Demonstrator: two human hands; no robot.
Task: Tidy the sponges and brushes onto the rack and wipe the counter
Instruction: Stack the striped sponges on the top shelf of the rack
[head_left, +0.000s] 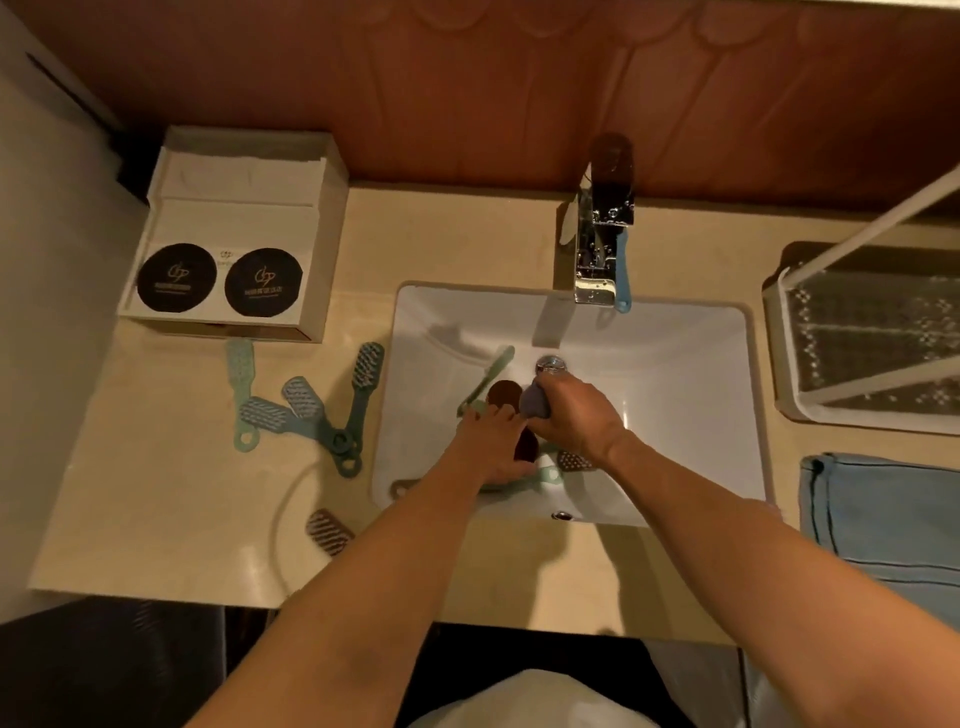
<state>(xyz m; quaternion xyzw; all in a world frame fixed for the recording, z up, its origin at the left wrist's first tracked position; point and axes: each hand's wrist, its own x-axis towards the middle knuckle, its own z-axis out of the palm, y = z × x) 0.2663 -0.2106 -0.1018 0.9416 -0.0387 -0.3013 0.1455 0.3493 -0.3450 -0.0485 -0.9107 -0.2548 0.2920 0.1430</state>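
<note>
Both my hands reach into the white sink (675, 364). My right hand (576, 415) grips a grey sponge (535, 400) near the drain. My left hand (488, 447) rests over a brown sponge (505, 393) and a green brush (491, 376) lying in the basin; its grip is unclear. Another brush head (574, 461) lies under my right wrist. Several green and blue brushes (306, 405) lie fanned on the beige counter (182, 493) to the left of the sink. A brown brush (328, 531) lies near the front edge. The white rack (862, 332) stands at the right.
A chrome faucet (602, 228) stands behind the sink with a blue brush (622, 275) leaning on it. A white box (234, 234) with two black round lids sits at the back left. A folded blue cloth (883, 519) lies at the right front.
</note>
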